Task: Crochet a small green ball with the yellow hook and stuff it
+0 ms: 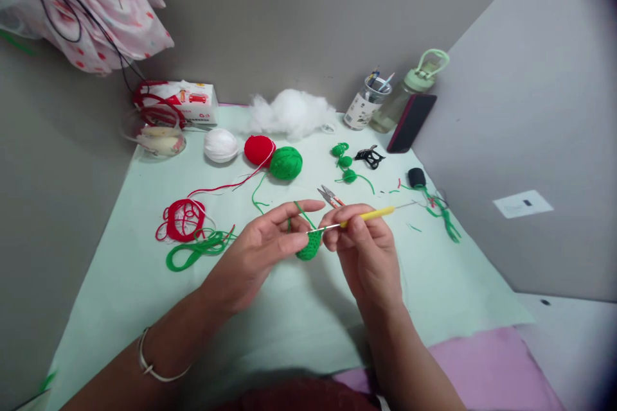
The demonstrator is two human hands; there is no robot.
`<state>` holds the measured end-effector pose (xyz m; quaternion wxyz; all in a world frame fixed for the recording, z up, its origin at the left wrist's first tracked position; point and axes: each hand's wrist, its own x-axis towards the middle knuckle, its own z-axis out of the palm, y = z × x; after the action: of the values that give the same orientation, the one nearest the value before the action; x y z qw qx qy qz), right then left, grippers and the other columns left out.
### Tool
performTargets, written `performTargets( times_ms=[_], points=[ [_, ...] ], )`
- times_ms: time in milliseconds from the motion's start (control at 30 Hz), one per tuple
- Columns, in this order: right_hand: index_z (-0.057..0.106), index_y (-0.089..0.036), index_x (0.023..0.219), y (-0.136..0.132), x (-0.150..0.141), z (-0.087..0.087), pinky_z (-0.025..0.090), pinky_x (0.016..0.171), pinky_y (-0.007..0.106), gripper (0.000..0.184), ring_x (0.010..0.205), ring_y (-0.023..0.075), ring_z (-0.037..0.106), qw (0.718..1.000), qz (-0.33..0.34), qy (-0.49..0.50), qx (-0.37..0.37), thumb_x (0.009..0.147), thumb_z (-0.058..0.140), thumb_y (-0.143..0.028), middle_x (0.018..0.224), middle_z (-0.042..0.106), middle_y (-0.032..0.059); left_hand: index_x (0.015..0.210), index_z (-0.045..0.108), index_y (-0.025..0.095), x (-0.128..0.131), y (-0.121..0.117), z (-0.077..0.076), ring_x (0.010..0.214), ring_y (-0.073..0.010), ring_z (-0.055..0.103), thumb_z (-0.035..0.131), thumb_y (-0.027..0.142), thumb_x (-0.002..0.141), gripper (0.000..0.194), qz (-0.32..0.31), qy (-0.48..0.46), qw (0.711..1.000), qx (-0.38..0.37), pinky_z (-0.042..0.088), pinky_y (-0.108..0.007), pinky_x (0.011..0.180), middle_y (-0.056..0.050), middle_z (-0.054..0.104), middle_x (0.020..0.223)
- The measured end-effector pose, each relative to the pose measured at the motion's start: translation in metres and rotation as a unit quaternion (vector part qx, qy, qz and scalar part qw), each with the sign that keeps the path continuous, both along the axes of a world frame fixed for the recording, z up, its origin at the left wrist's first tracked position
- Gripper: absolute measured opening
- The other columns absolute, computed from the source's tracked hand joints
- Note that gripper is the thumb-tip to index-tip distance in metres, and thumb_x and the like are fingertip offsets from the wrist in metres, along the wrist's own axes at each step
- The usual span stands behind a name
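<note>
My left hand (270, 244) pinches a small green crocheted piece (309, 248), with green yarn running over its raised index finger. My right hand (364, 247) is closed round a crochet hook with a yellow handle (369, 214); the metal tip points left into the green piece. Both hands hover just above the pale green table cover (144, 282). The yarn strand leads back toward a green yarn ball (286, 163).
Behind the hands lie small snips (330, 196), a red yarn ball (259, 149), a white ball (220, 144), stuffing fluff (292, 112), and several small green crocheted bits (344, 164). Loose red and green yarn (190, 231) lies at the left. A jar, a bottle and a phone (411, 122) stand at the back right.
</note>
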<state>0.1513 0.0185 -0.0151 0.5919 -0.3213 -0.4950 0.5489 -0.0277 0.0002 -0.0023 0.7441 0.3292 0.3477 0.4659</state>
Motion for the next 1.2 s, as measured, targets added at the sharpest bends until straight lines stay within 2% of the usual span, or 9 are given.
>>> performTargets(
  times_ms=[233,433,600,700,767,833,1033,1100,1200],
  points=[
    [0.072,-0.022,0.091,-0.001,0.004,0.001,0.057,0.057,0.027,0.022,0.059,0.0122,0.066,1.000,0.007,-0.002,0.003,0.103,0.065,-0.040,0.083,0.080,0.0029,0.128,0.077,0.030,-0.003,0.000,-0.002,0.087,-0.0185,0.062,0.077,0.025,0.088,0.040,-0.008,0.044,0.998,0.033,0.050,-0.034,0.088,-0.002,0.064,0.096],
    [0.072,-0.022,0.101,-0.010,0.006,0.002,0.061,0.064,0.033,0.020,0.071,0.0167,0.072,0.980,-0.058,-0.142,0.128,0.108,0.054,-0.027,0.093,0.080,0.0062,0.129,0.077,0.033,-0.003,-0.002,-0.004,0.094,-0.0178,0.061,0.074,0.023,0.091,0.039,0.024,0.109,0.991,0.071,0.049,-0.031,0.089,-0.001,0.065,0.095],
    [0.071,-0.023,0.120,-0.018,0.007,-0.001,0.064,0.073,0.038,0.025,0.089,0.0232,0.077,0.862,-0.116,-0.338,0.360,0.103,0.057,-0.013,0.100,0.081,0.0092,0.127,0.077,0.031,0.004,-0.004,-0.003,0.096,-0.0181,0.058,0.077,0.021,0.088,0.040,0.110,0.252,0.956,0.101,0.043,-0.033,0.099,0.001,0.065,0.093],
    [0.074,-0.023,0.122,-0.022,0.007,-0.004,0.066,0.076,0.035,0.033,0.095,0.0237,0.078,0.762,-0.146,-0.463,0.428,0.095,0.068,-0.006,0.108,0.082,0.0116,0.136,0.072,0.032,0.008,-0.006,-0.004,0.084,-0.0148,0.053,0.082,0.025,0.086,0.052,0.111,0.197,0.971,0.071,0.046,-0.029,0.085,0.002,0.064,0.094],
    [0.076,-0.026,0.122,-0.024,0.006,-0.005,0.066,0.076,0.034,0.040,0.096,0.0231,0.078,0.733,-0.163,-0.494,0.439,0.091,0.071,-0.001,0.109,0.081,0.0097,0.142,0.067,0.030,0.009,-0.007,-0.005,0.078,-0.0125,0.052,0.086,0.029,0.083,0.062,0.082,0.110,0.990,0.022,0.045,-0.027,0.075,0.001,0.063,0.095],
    [0.077,-0.029,0.122,-0.024,0.005,-0.006,0.065,0.073,0.034,0.040,0.094,0.0222,0.077,0.759,-0.175,-0.461,0.425,0.093,0.070,-0.003,0.108,0.081,0.0077,0.142,0.068,0.025,0.009,-0.005,-0.004,0.071,-0.0101,0.049,0.088,0.031,0.081,0.064,0.043,0.028,0.998,-0.032,0.043,-0.024,0.068,0.002,0.061,0.089],
    [0.079,-0.025,0.107,-0.013,0.003,-0.002,0.060,0.062,0.034,0.020,0.066,0.0169,0.070,0.955,-0.144,-0.156,0.206,0.105,0.060,-0.021,0.086,0.076,0.0035,0.126,0.080,0.022,0.000,0.003,0.003,0.058,-0.0045,0.035,0.085,0.023,0.084,0.042,0.020,-0.063,0.995,-0.080,0.032,-0.020,0.055,0.003,0.057,0.079],
    [0.080,-0.025,0.101,-0.009,0.002,-0.001,0.058,0.056,0.032,0.019,0.061,0.0149,0.067,0.979,-0.106,-0.099,0.143,0.105,0.061,-0.027,0.086,0.076,0.0031,0.120,0.082,0.024,-0.001,0.003,0.004,0.063,-0.0054,0.042,0.085,0.021,0.082,0.038,0.039,-0.053,0.996,-0.063,0.035,-0.020,0.057,0.001,0.060,0.086],
    [0.081,-0.025,0.100,-0.007,-0.001,-0.001,0.063,0.065,0.035,0.017,0.076,0.0191,0.073,0.976,-0.073,-0.134,0.153,0.103,0.064,-0.029,0.091,0.079,0.0053,0.121,0.082,0.026,0.002,0.001,0.002,0.074,-0.0092,0.051,0.085,0.021,0.083,0.038,0.030,-0.022,0.999,-0.032,0.042,-0.022,0.068,0.001,0.061,0.085]
  ],
)
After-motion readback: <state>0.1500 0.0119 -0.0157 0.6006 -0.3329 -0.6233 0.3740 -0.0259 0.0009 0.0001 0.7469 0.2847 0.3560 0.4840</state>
